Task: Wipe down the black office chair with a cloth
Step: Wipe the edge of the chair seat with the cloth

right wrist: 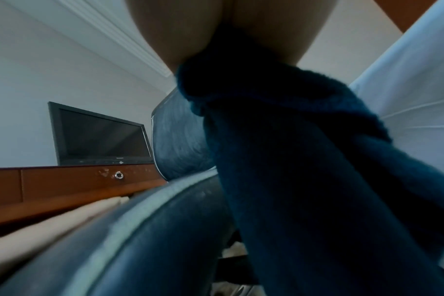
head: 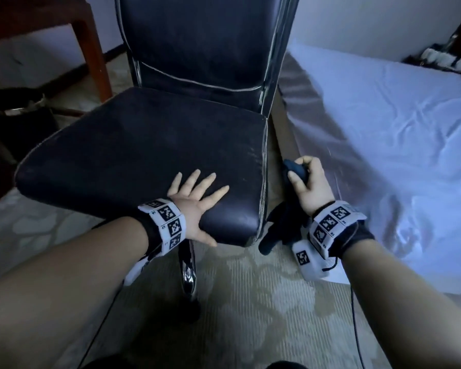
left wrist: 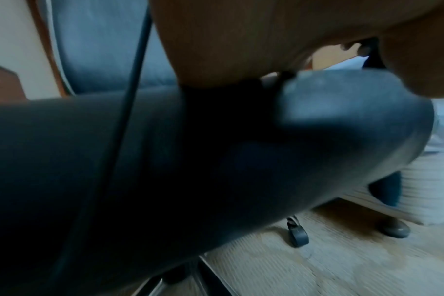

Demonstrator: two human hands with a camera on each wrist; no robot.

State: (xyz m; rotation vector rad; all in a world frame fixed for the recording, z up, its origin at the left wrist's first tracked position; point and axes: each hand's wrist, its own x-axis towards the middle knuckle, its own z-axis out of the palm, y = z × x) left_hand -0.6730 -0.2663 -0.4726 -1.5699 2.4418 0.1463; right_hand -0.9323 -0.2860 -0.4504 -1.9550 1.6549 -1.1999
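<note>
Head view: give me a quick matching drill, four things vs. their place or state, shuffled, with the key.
Things:
1. left hand
2. right hand
3. cloth
4. bed

Places/states:
A. hangs beside the seat's right edge, dark blue
B. lies flat on the front of the seat, fingers spread
C. stands right of the chair, white sheet
D. grips the cloth, off the seat

Pairs: 1-B, 2-D, 3-A, 4-C
</note>
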